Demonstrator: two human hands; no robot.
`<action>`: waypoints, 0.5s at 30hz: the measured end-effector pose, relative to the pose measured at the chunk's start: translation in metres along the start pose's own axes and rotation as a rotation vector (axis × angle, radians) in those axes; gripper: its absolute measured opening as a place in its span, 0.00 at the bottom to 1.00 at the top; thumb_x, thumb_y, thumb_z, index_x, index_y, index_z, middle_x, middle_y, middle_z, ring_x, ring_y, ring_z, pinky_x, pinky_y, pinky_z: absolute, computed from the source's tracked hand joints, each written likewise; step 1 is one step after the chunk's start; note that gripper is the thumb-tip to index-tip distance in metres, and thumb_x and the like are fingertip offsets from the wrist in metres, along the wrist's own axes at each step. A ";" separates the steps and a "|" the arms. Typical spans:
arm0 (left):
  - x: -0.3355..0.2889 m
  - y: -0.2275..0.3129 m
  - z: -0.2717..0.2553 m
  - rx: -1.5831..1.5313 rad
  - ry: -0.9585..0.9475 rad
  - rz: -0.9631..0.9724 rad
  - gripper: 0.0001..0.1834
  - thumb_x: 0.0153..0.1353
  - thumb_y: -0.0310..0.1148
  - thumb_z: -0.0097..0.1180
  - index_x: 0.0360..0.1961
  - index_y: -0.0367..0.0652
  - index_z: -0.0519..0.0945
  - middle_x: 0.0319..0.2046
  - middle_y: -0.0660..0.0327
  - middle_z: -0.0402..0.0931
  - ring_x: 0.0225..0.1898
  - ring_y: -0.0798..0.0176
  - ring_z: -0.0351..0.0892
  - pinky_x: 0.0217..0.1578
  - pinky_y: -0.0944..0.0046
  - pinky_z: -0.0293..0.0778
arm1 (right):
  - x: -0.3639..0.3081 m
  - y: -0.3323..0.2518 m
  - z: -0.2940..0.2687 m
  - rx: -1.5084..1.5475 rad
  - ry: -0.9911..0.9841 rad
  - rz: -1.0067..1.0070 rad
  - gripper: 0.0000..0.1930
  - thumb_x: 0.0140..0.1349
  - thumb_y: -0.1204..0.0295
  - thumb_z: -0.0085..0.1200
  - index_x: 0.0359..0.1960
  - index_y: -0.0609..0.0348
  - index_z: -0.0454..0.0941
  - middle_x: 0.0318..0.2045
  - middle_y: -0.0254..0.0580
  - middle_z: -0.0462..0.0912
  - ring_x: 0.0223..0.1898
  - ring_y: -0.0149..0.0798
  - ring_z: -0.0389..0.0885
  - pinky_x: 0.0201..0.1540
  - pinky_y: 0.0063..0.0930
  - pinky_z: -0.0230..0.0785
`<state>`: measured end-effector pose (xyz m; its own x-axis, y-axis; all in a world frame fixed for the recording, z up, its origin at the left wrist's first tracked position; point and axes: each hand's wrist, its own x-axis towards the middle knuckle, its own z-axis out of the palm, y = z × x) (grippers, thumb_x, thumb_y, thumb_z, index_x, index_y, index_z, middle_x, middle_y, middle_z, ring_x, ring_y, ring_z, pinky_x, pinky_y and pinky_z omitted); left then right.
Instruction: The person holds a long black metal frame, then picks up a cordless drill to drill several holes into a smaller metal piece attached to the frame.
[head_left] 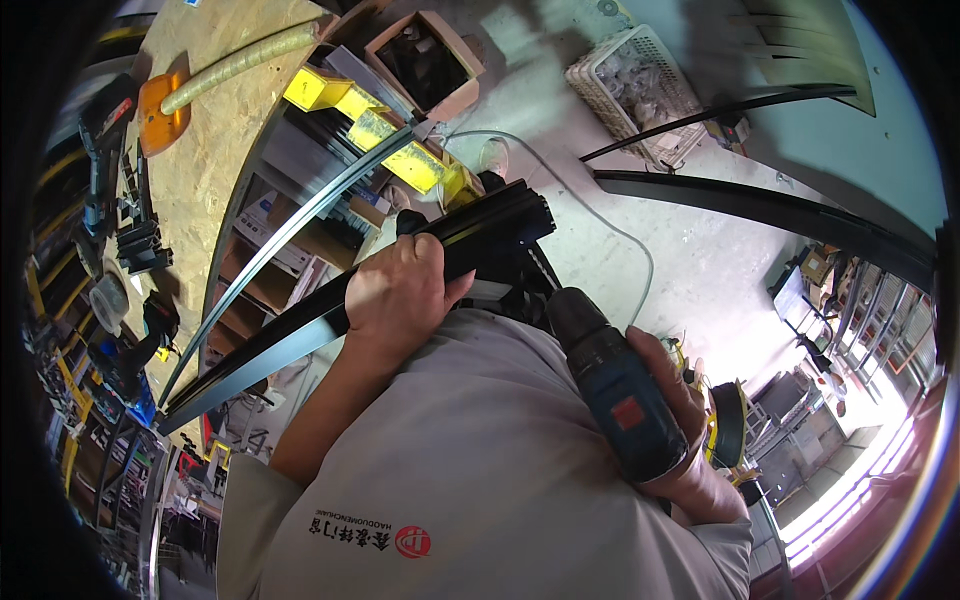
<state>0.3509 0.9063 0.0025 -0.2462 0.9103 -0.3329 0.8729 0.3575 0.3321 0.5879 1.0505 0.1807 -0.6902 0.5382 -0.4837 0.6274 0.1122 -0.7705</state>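
My left hand (395, 285) is closed around a long black metal profile (490, 222), near its grooved end. The profile slants from the lower left up to the middle of the head view. In my right hand (672, 385) is a blue and black cordless drill (620, 395), held by its grip against my side. Its thin drill bit (543, 268) points up and left at the underside of the profile's end. Whether the tip touches the metal I cannot tell. Most of my right fingers are hidden behind the drill.
A wooden workbench (225, 60) with an orange-based hose stands at the left. Yellow bins (415, 165), a cardboard box (470, 95) and a white plastic basket (655, 145) lie ahead. A grey cable (625, 235) crosses the floor. Another black profile (760, 205) reaches in from the right.
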 end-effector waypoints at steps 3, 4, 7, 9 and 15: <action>0.000 0.000 -0.001 -0.009 0.000 0.007 0.29 0.64 0.59 0.61 0.39 0.39 0.74 0.31 0.54 0.77 0.29 0.49 0.82 0.28 0.51 0.78 | 0.004 -0.002 0.001 -0.002 -0.010 0.034 0.41 0.59 0.78 0.71 0.74 0.66 0.64 0.51 0.55 0.87 0.48 0.42 0.90 0.51 0.31 0.80; 0.000 0.000 -0.002 -0.009 0.008 0.008 0.29 0.64 0.60 0.61 0.39 0.39 0.74 0.31 0.54 0.77 0.30 0.49 0.82 0.28 0.52 0.78 | 0.005 -0.003 0.001 -0.006 -0.015 0.053 0.40 0.60 0.78 0.71 0.74 0.66 0.64 0.51 0.55 0.87 0.48 0.43 0.90 0.51 0.31 0.80; 0.000 0.000 -0.001 -0.010 0.031 0.019 0.29 0.64 0.60 0.61 0.38 0.39 0.73 0.31 0.53 0.76 0.30 0.49 0.81 0.29 0.52 0.78 | 0.011 -0.002 0.002 0.032 -0.026 0.034 0.40 0.60 0.78 0.71 0.74 0.66 0.64 0.51 0.55 0.87 0.48 0.43 0.90 0.52 0.32 0.80; 0.001 -0.001 -0.002 -0.018 0.031 0.032 0.30 0.64 0.60 0.61 0.38 0.39 0.73 0.30 0.53 0.75 0.30 0.49 0.81 0.29 0.52 0.78 | 0.014 -0.002 0.001 0.017 -0.031 0.030 0.41 0.59 0.78 0.71 0.74 0.66 0.64 0.52 0.54 0.87 0.48 0.43 0.89 0.52 0.32 0.80; 0.000 -0.001 -0.003 -0.032 0.022 0.034 0.31 0.64 0.60 0.62 0.39 0.38 0.74 0.30 0.54 0.74 0.30 0.50 0.81 0.30 0.53 0.78 | 0.020 -0.006 -0.002 -0.028 -0.058 0.048 0.41 0.59 0.78 0.71 0.74 0.66 0.64 0.52 0.54 0.87 0.49 0.43 0.89 0.52 0.33 0.79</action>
<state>0.3488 0.9068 0.0045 -0.2260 0.9264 -0.3011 0.8670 0.3322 0.3714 0.5706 1.0622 0.1768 -0.6784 0.4943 -0.5436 0.6696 0.1114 -0.7344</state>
